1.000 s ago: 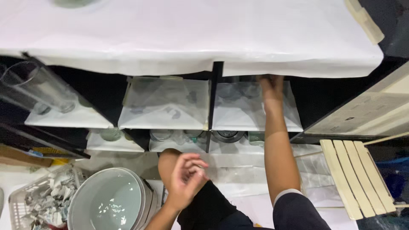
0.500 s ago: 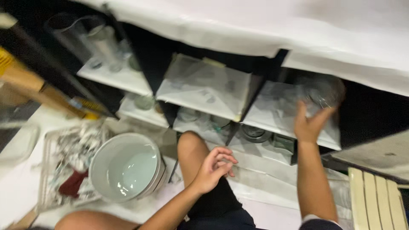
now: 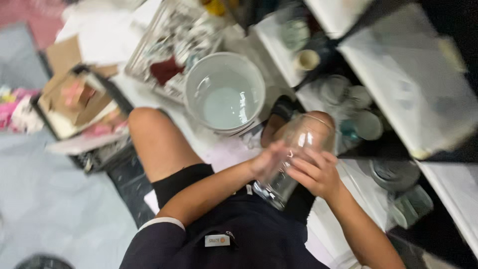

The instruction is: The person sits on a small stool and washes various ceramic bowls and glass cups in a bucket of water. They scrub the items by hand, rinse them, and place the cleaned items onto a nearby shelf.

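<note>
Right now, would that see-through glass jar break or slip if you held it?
Probably breakable: the glass jar looks clear and thin-walled. It may be slippery, being smooth; both the left hand and right hand grip it. Its round body would likely roll if laid down.

Both forearms converge; left hand (image 3: 266,160), right hand (image 3: 312,173) in curled grip.

Beyond the hands stands a stack of round pale green plates (image 3: 225,94) on a white floor covering (image 3: 149,94), and past that a clear tray of blurred utensils (image 3: 169,45). To the right of the hands runs a dark shelving unit (image 3: 443,229) with white liner sheets (image 3: 408,79), holding what may be cups and lidded jars. Left of the hands lie a grey floor (image 3: 55,199) and an open brown cardboard box (image 3: 79,99).
</note>
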